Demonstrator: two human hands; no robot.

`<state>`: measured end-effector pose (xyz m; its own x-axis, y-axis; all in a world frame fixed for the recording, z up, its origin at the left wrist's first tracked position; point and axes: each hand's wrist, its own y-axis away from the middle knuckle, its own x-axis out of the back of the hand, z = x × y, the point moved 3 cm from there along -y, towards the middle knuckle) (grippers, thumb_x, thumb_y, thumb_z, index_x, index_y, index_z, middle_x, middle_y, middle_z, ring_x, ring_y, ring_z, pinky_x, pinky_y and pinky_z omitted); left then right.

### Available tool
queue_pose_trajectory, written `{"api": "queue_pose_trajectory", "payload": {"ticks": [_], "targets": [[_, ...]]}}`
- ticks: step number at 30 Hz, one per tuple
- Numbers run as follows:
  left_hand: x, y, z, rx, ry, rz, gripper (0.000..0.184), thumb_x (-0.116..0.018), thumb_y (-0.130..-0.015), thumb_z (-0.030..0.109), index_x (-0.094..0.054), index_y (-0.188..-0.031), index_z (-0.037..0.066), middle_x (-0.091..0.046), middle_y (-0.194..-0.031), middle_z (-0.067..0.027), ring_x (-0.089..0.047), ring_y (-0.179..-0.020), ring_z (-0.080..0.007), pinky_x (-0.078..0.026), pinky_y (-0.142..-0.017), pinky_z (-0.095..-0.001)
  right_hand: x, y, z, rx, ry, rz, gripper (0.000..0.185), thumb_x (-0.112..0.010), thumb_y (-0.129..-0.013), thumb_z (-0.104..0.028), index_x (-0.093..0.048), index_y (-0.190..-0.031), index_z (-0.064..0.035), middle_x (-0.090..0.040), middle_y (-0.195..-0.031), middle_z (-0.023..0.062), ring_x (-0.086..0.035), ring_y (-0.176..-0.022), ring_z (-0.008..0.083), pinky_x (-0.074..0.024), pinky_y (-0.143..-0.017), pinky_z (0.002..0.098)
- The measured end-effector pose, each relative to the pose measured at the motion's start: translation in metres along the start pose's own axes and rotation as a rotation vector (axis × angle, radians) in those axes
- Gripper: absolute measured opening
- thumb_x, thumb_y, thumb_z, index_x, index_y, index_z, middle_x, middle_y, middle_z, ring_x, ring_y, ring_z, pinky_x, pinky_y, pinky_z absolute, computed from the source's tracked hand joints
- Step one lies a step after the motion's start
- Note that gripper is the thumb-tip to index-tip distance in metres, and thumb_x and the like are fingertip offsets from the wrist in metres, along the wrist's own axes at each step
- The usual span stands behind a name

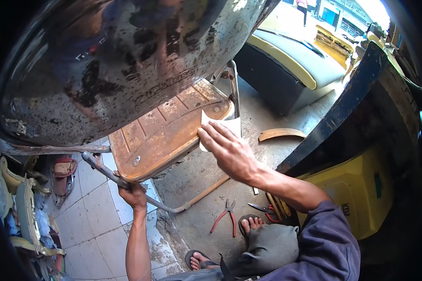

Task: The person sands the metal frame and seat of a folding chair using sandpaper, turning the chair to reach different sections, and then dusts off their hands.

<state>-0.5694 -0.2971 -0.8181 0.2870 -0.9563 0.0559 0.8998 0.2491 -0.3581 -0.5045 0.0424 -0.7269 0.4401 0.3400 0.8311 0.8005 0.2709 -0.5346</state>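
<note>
A folding metal chair with a rusty seat [166, 126] is tilted in front of me, its large, scratched, rust-spotted backrest [126, 70] towering at the upper left. My right hand [229, 150] presses a pale sheet, apparently sandpaper [230, 125], against the near rim of the seat, fingers together over it. The sheet's underside is hidden. Lower left, my left hand [133, 194] is closed around the tubular chair frame [101, 166] just under the seat's corner; part of its grip is hidden by the seat.
Red-handled pliers [227, 218] and red-handled scissors [267, 211] lie on the concrete near my feet. Right of me stand a yellow container [356, 192] and a dark curved panel [342, 112]. A padded seat [300, 58] is behind; a sandal [63, 175] lies on the left tiles.
</note>
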Motion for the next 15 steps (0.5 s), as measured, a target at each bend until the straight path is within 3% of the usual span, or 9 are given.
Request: {"api": "queue_pose_trajectory", "payload": {"ticks": [2, 3, 4, 6, 8, 12, 14, 15], "targets": [[0.005, 0.010, 0.004, 0.008, -0.015, -0.008, 0.032, -0.066, -0.100, 0.029, -0.057, -0.109, -0.001, -0.051, -0.064, 0.0028, -0.045, -0.046, -0.0055, -0.034, -0.040, -0.0245, -0.006, -0.007, 0.045, -0.212, 0.021, -0.034, 0.052, -0.050, -0.094, 0.002, -0.047, -0.146, 0.0014, -0.053, -0.146, 0.0249, -0.050, -0.138, 0.0346, -0.0386, -0.119, 0.0476], [0.009, 0.016, 0.004, 0.015, -0.018, -0.003, 0.032, -0.066, -0.100, 0.029, -0.057, -0.109, -0.001, -0.051, -0.064, 0.0028, -0.045, -0.046, -0.0055, -0.034, -0.040, -0.0245, 0.009, -0.012, 0.044, -0.208, 0.018, 0.091, 0.051, -0.051, -0.093, 0.003, -0.048, -0.144, 0.0025, -0.055, -0.144, 0.0243, -0.051, -0.137, 0.0354, -0.0387, -0.118, 0.0462], [0.010, 0.015, 0.003, 0.027, -0.009, -0.005, 0.033, -0.066, -0.100, 0.030, -0.057, -0.109, 0.000, -0.051, -0.064, 0.0029, -0.045, -0.046, -0.0054, -0.034, -0.040, -0.0244, 0.006, -0.008, 0.032, -0.194, 0.024, 0.091, 0.051, -0.051, -0.093, 0.003, -0.048, -0.144, 0.0025, -0.055, -0.144, 0.0243, -0.051, -0.137, 0.0354, -0.0387, -0.118, 0.0462], [0.005, 0.007, 0.004, 0.035, 0.002, -0.020, 0.035, -0.068, -0.099, 0.032, -0.056, -0.109, 0.000, -0.052, -0.064, 0.0030, -0.045, -0.046, -0.0051, -0.034, -0.041, -0.0244, -0.004, 0.003, -0.002, 0.052, -0.019, 0.041, 0.051, -0.052, -0.092, 0.005, -0.050, -0.143, 0.0037, -0.054, -0.145, 0.0231, -0.052, -0.137, 0.0348, -0.0386, -0.119, 0.0449], [0.003, 0.008, 0.009, -0.005, -0.008, -0.019, 0.037, -0.069, -0.098, 0.034, -0.056, -0.108, 0.000, -0.051, -0.062, 0.0027, -0.046, -0.046, -0.0051, -0.034, -0.041, -0.0239, 0.016, -0.003, 0.014, 0.062, -0.150, -0.098, 0.050, -0.052, -0.091, 0.005, -0.055, -0.140, 0.0001, -0.059, -0.140, 0.0223, -0.051, -0.138, 0.0328, -0.0394, -0.119, 0.0429], [0.011, 0.008, 0.006, 0.001, -0.003, -0.015, 0.036, -0.070, -0.098, 0.033, -0.056, -0.106, 0.001, -0.052, -0.061, 0.0017, -0.048, -0.045, -0.0061, -0.036, -0.040, -0.0243, 0.058, -0.044, 0.090, 0.097, 0.198, 0.379, 0.047, -0.056, -0.094, -0.003, -0.057, -0.141, -0.0080, -0.060, -0.142, 0.0157, -0.051, -0.138, 0.0298, -0.0405, -0.118, 0.0423], [0.004, 0.013, 0.007, 0.049, 0.022, -0.038, 0.037, -0.070, -0.097, 0.033, -0.056, -0.106, 0.001, -0.052, -0.061, 0.0013, -0.048, -0.045, -0.0066, -0.037, -0.040, -0.0246, 0.031, -0.035, 0.120, 0.169, 0.263, 0.306, 0.048, -0.055, -0.093, -0.005, -0.057, -0.141, -0.0084, -0.053, -0.149, 0.0162, -0.052, -0.137, 0.0291, -0.0436, -0.115, 0.0411], [0.000, 0.012, 0.014, 0.066, 0.043, -0.045, 0.035, -0.071, -0.096, 0.032, -0.056, -0.103, 0.001, -0.052, -0.060, 0.0012, -0.048, -0.045, -0.0074, -0.037, -0.040, -0.0253, 0.021, -0.014, 0.124, 0.093, 0.146, 0.277, 0.049, -0.055, -0.092, -0.003, -0.057, -0.141, -0.0076, -0.055, -0.146, 0.0172, -0.053, -0.137, 0.0299, -0.0446, -0.114, 0.0413]]}}
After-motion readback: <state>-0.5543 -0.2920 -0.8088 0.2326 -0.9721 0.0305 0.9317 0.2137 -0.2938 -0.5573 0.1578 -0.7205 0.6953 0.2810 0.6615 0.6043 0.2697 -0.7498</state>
